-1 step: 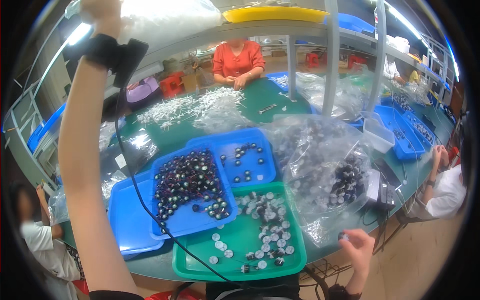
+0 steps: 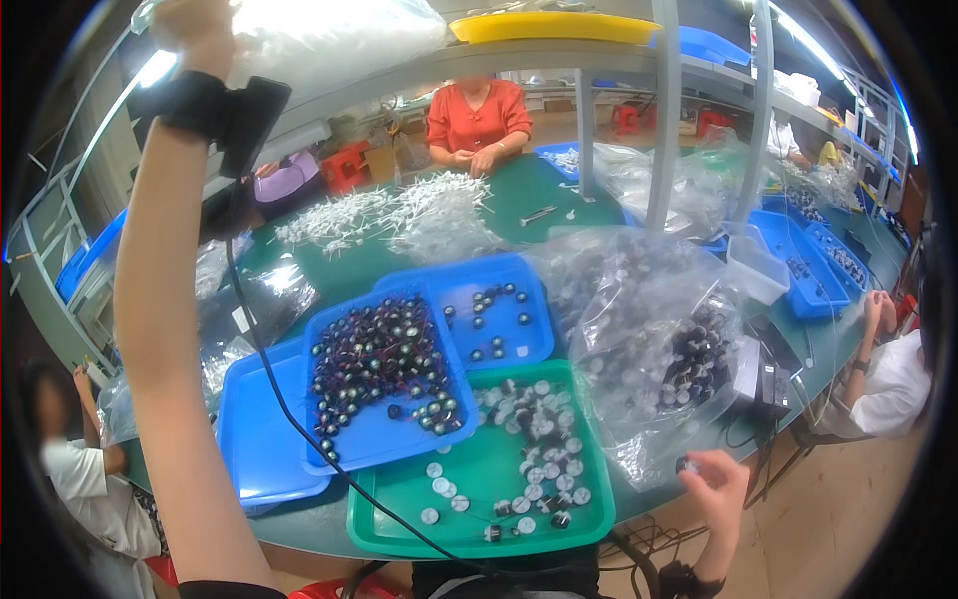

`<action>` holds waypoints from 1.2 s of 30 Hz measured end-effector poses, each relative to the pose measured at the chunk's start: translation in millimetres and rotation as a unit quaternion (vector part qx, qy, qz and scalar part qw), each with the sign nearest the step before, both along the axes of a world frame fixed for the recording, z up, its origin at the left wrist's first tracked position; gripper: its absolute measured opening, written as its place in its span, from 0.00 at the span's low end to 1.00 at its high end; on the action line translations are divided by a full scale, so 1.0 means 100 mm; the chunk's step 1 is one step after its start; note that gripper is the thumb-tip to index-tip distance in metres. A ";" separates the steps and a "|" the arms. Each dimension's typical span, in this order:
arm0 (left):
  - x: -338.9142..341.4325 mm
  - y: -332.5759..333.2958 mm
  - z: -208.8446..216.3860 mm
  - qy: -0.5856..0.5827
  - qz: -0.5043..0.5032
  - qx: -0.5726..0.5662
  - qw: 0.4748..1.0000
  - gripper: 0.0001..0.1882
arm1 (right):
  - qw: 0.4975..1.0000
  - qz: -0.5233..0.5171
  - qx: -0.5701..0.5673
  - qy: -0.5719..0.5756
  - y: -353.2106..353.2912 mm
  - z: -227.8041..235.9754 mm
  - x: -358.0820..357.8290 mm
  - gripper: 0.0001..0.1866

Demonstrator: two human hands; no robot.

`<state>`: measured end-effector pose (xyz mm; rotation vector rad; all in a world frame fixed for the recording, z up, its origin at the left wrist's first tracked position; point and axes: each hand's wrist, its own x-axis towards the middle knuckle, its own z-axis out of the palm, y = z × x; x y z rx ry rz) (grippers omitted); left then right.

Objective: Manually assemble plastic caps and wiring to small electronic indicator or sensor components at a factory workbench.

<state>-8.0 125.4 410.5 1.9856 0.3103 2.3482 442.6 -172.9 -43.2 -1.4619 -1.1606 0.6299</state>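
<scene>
My left arm is raised high at the left, and my left hand [image 2: 195, 35] is beside a clear plastic bag [image 2: 339, 40] on the overhead shelf. Its fingers are cut off and blurred at the top edge. At the lower right, my right hand [image 2: 717, 484] pinches a small round black-and-white part [image 2: 685, 465] between thumb and fingertips, off the table edge. Left of that hand lies a green tray [image 2: 429, 547] of similar round parts with white discs. Overlapping it is a blue tray [image 2: 399, 454] full of dark, shiny, ball-like parts with thin wires.
A large clear bag [image 2: 629, 299] of round parts lies right of the trays, beside a black box [image 2: 766, 384]. A black cable [image 2: 274, 379] hangs from my left wrist across the trays. Shelf posts [image 2: 664, 130] rise mid-table. Across sits a person in red [image 2: 479, 120]; others sit at both sides.
My left hand has shifted slightly left at the top edge. My right hand stays in nearly the same place with the small round part.
</scene>
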 end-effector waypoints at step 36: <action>0.55 -1.05 -2.75 0.026 -0.321 -0.422 0.848 0.18 | 0.971 0.210 -0.074 0.092 0.90 -0.05 -0.50 0.13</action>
